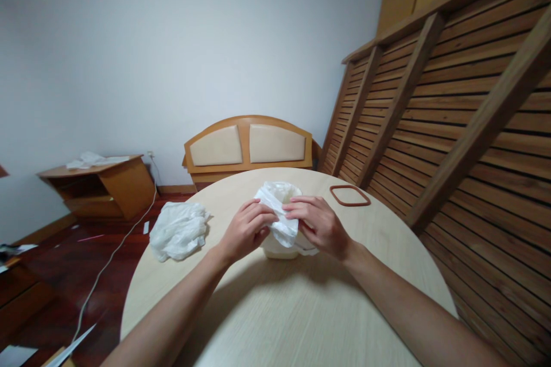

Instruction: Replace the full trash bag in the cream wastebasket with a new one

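clamping a crumpled white plastic bag [284, 231], left hand [248, 228] and right hand [321, 225] partly hide it; beneath, a pale cream container [280, 254], mostly covered, stands on the round light-wood table [293, 309].

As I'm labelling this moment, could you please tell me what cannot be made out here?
All in the head view:
- Pale object: mostly hidden by the white plastic at the left hand and right hand.
- Crumpled bag on the table: its folds hide anything inside.
- White item on the cabinet: too blurred to identify.
- White sheet, lower left: cut off by the picture's edge.
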Demonstrator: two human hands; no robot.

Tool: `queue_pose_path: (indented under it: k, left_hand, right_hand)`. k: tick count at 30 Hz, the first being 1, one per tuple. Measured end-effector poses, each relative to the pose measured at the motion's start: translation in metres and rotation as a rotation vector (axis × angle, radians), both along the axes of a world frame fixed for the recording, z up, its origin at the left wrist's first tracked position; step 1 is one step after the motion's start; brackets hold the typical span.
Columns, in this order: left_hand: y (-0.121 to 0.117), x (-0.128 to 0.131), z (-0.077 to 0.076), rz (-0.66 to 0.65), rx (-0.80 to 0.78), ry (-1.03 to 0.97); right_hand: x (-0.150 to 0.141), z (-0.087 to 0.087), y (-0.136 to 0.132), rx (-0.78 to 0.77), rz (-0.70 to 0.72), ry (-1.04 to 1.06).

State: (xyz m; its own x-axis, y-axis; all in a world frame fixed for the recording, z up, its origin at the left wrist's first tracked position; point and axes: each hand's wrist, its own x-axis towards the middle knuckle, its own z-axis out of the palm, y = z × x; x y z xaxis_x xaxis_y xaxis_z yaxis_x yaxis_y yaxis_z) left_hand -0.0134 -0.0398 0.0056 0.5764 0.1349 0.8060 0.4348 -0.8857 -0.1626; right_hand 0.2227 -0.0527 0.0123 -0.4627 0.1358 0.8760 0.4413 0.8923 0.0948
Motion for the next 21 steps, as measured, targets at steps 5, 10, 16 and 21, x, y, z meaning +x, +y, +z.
queue_pose_path:
  k: [5,10,16,21]
  left_hand:
    - [0.002,-0.001,0.001,0.006,0.015,-0.007]
    - [0.002,0.0,0.003,0.004,0.013,-0.002]
    - [-0.003,-0.001,0.003,-0.037,-0.005,-0.017]
    - [-0.014,0.005,0.007,-0.091,0.04,-0.032]
  right_hand:
    - [0.0,0.002,-0.004,0.063,0.045,-0.011]
    - [0.0,0.0,-0.004,0.046,0.079,-0.011]
    - [-0.001,0.001,-0.001,0.013,0.04,-0.002]
    - [-0.002,0.0,0.001,0.005,0.085,0.072]
